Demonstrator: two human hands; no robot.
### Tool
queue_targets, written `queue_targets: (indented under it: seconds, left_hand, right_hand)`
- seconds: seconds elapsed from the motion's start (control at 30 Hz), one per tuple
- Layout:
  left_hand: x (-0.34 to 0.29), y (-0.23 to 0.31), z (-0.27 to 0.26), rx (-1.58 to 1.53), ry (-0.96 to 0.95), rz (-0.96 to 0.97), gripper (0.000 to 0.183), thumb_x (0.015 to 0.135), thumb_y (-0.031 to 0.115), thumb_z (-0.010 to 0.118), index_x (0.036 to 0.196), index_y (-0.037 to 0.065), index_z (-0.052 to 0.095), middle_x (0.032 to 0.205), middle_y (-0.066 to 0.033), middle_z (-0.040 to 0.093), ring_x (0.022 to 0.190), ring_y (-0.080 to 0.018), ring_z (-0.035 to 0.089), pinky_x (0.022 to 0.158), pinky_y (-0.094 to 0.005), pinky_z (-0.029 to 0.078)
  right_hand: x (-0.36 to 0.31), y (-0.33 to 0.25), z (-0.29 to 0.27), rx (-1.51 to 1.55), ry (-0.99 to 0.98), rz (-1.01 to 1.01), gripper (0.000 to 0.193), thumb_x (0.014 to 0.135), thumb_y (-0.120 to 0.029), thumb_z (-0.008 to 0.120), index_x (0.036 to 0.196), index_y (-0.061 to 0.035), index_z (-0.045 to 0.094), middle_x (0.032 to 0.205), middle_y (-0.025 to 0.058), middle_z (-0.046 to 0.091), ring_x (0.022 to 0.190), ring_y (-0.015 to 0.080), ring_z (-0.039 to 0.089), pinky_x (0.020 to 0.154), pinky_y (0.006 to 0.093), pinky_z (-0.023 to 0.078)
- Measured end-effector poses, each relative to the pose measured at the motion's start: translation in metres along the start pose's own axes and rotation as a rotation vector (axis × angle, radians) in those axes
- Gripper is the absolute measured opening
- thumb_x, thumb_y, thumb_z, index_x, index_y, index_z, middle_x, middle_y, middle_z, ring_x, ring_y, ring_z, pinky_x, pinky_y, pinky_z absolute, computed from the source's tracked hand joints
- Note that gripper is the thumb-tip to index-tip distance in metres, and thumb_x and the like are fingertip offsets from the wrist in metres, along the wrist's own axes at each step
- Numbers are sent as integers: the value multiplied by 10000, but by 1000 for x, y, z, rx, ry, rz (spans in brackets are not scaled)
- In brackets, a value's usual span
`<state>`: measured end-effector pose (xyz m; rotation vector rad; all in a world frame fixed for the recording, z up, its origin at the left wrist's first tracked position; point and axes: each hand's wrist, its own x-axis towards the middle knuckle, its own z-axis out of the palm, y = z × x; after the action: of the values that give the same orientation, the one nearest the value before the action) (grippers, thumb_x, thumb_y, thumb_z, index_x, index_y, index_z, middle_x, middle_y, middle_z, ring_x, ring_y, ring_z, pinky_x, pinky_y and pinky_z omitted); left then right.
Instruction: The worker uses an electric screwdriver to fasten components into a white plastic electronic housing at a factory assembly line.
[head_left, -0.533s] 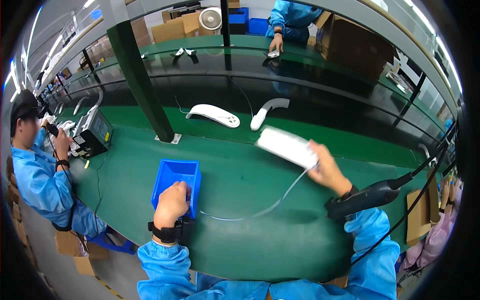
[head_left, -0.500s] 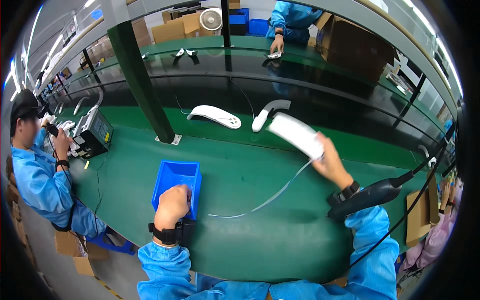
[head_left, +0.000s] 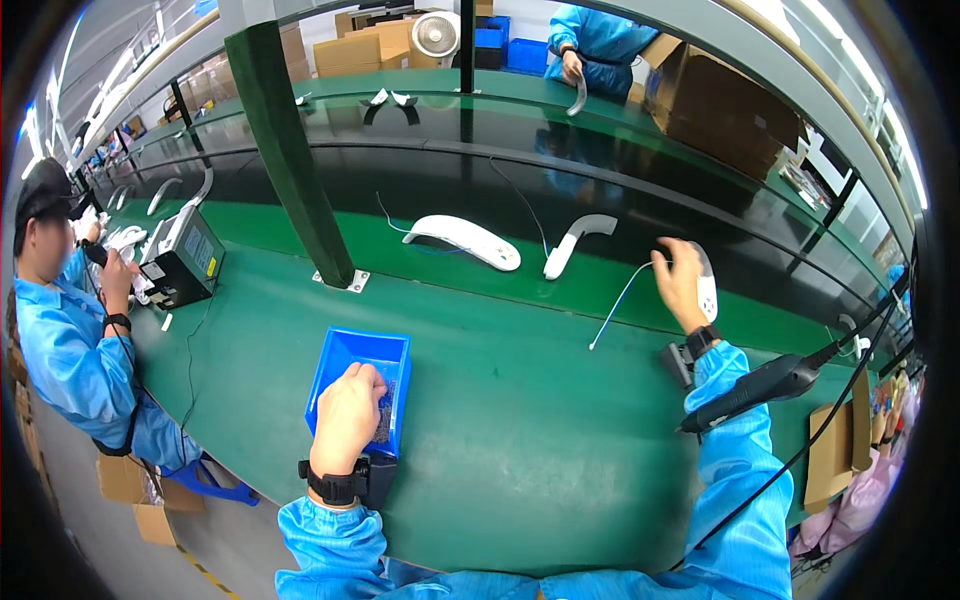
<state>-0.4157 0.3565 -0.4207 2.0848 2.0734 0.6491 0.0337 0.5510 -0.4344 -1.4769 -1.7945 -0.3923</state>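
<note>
My left hand [head_left: 347,415] reaches into a blue bin [head_left: 325,365] at the near left, its fingertips pinched together. Whatever they hold, if anything, is hidden. Small dark pieces [head_left: 384,425] like screws lie in the bin. Far right, my right hand [head_left: 682,285] is curled over a white curved part [head_left: 707,297] at the green ledge and covers some of it. A thin wire [head_left: 620,308] trails left from under that hand. Two similar white parts, a longer one [head_left: 465,242] and a bent one [head_left: 567,255], lie to its left on the ledge.
A black handheld power tool [head_left: 755,392] hangs by its cable over my right forearm. A green post [head_left: 290,160] rises from the table [head_left: 500,430]. Behind the ledge runs a dark belt [head_left: 400,175]. Co-workers are at the left and across; a black box [head_left: 185,260] stands left.
My right hand has carried the white curved part back and right, down to the ledge, and turned it. My left hand stays at the bin. The co-worker across has lifted a curved part.
</note>
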Motion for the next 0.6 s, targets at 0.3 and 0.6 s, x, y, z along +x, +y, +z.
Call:
queue_targets:
  seconds: [0.3, 0.6]
  left_hand:
    - [2, -5, 1, -99, 13, -2, 159, 751, 115, 640, 743, 9, 522, 744, -146, 566, 692, -355, 558, 610, -420, 439]
    - [1, -2, -7, -155, 176, 111, 19, 746, -20, 566, 746, -30, 550, 706, -163, 564, 654, -309, 562, 602, -360, 441]
  right_hand:
    - [7, -117, 60, 88, -644, 169, 487, 813, -403, 568, 1200, -118, 491, 1017, 187, 610, 954, 351, 584, 819, 420, 460]
    - [-18, -94, 4, 853, -551, 227, 332, 796, 39, 550, 1044, -77, 361, 962, 32, 509, 811, 79, 531, 607, 233, 467]
